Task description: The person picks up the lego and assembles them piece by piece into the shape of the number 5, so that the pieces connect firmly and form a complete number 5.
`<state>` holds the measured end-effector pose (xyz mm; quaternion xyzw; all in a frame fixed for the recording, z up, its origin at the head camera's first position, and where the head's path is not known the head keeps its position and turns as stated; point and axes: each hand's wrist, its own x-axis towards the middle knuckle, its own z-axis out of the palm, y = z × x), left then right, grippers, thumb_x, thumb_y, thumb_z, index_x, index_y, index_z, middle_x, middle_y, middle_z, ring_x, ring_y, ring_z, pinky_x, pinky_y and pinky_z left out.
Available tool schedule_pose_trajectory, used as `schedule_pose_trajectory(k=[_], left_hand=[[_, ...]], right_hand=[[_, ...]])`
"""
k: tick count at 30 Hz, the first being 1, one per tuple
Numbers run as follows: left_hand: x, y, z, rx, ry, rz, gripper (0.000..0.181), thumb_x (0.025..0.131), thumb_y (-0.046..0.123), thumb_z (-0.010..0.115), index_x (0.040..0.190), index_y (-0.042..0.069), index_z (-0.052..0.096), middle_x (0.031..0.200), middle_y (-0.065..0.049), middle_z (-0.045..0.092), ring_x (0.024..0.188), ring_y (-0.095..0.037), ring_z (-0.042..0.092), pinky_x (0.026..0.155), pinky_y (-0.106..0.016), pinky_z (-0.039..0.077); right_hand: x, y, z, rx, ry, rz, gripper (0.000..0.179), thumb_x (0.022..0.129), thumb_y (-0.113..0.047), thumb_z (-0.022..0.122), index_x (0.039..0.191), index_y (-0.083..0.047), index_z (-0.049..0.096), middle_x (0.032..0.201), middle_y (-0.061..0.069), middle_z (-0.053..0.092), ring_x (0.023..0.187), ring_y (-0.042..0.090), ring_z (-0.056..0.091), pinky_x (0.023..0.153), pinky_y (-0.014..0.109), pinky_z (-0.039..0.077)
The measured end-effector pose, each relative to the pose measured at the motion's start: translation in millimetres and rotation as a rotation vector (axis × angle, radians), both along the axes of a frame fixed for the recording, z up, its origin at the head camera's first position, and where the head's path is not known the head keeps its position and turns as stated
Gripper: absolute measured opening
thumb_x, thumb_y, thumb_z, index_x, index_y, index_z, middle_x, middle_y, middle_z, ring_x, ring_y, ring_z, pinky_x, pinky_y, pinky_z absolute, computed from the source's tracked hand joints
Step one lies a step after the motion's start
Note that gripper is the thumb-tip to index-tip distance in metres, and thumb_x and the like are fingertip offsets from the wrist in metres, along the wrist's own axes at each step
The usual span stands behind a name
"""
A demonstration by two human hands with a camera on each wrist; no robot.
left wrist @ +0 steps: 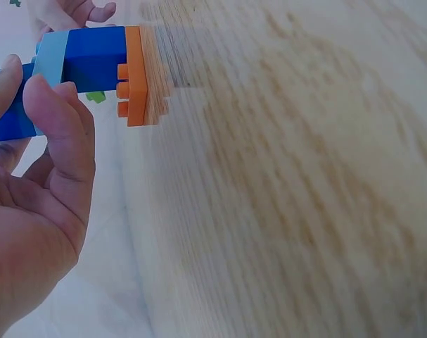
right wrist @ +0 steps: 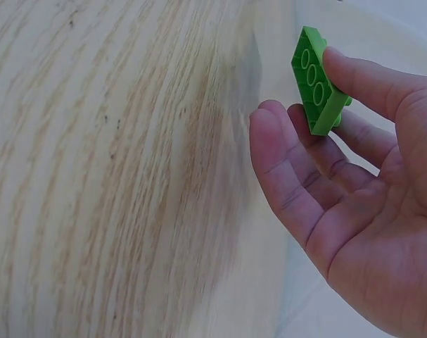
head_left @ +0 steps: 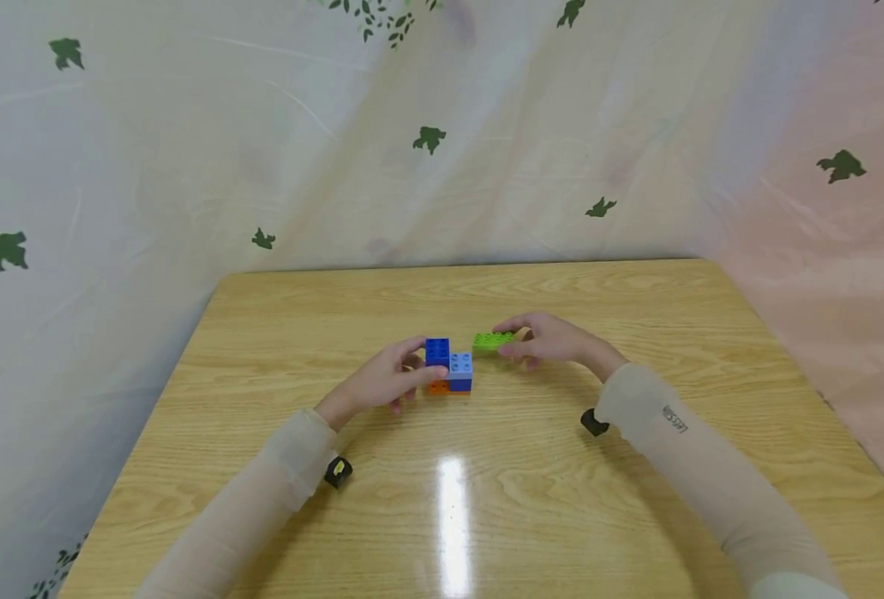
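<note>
Near the table's middle stands a stack of toy building bricks. An orange plate (left wrist: 137,77) forms its bottom, a dark blue brick (left wrist: 97,53) sits above that, then a light blue brick (head_left: 461,364), and another dark blue brick (head_left: 437,349) tops its left side. My left hand (head_left: 377,380) pinches this top brick between thumb and fingers from the left. Just right of the stack, my right hand (head_left: 552,338) holds a thin bright green brick (head_left: 485,342) by its right end. The right wrist view shows the green brick's hollow underside with round tubes, clear of the tabletop.
A wooden table (head_left: 531,516) lies under both hands, with a glossy light reflection near its front. Behind it hangs a pale cloth backdrop (head_left: 337,183) with green leaf prints. Small black devices hang at both sleeve cuffs.
</note>
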<state>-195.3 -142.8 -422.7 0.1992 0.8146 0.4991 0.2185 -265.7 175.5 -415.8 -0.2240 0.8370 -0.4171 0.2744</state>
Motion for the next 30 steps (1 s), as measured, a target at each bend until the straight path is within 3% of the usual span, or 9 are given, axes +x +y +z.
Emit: schedule_pose_trajectory(k=[7, 15, 23, 30], left_hand=[[-0.5, 1.0, -1.5, 0.021, -0.007, 0.001, 0.063, 0.097, 0.051, 0.065, 0.15, 0.025, 0.045, 0.101, -0.018, 0.065, 0.062, -0.028, 0.056, 0.046, -0.041, 0.054], [-2.3, 1.7, -2.9, 0.037, 0.003, -0.015, 0.062, 0.098, 0.049, 0.065, 0.15, 0.018, 0.047, 0.099, -0.02, 0.065, 0.061, -0.031, 0.055, 0.044, -0.04, 0.053], [-4.1, 2.1, -2.5, 0.048, 0.004, -0.018, 0.062, 0.098, 0.049, 0.064, 0.15, 0.019, 0.047, 0.098, -0.021, 0.065, 0.058, -0.027, 0.054, 0.043, -0.039, 0.052], [-3.6, 2.0, -1.7, 0.05, 0.004, -0.022, 0.065, 0.099, 0.049, 0.063, 0.154, 0.022, 0.043, 0.097, -0.022, 0.065, 0.057, -0.025, 0.054, 0.043, -0.035, 0.051]], right_hand=[[0.0, -2.5, 1.6, -0.015, 0.011, 0.012, 0.054, 0.1, -0.026, 0.068, 0.146, -0.004, 0.052, 0.129, 0.016, 0.059, 0.091, 0.03, 0.067, 0.074, 0.043, 0.06], [3.5, -6.8, 9.0, -0.07, 0.028, 0.055, 0.056, 0.101, -0.028, 0.066, 0.149, -0.006, 0.049, 0.132, 0.016, 0.053, 0.094, 0.039, 0.065, 0.076, 0.05, 0.059], [16.2, -27.5, 29.4, -0.219, 0.207, 0.068, 0.053, 0.1, -0.027, 0.068, 0.147, -0.008, 0.052, 0.134, 0.012, 0.056, 0.1, 0.044, 0.065, 0.076, 0.057, 0.058], [30.1, -43.1, 40.8, -0.29, 0.285, 0.053, 0.049, 0.097, -0.019, 0.072, 0.142, -0.006, 0.058, 0.136, 0.009, 0.06, 0.096, 0.038, 0.067, 0.073, 0.057, 0.058]])
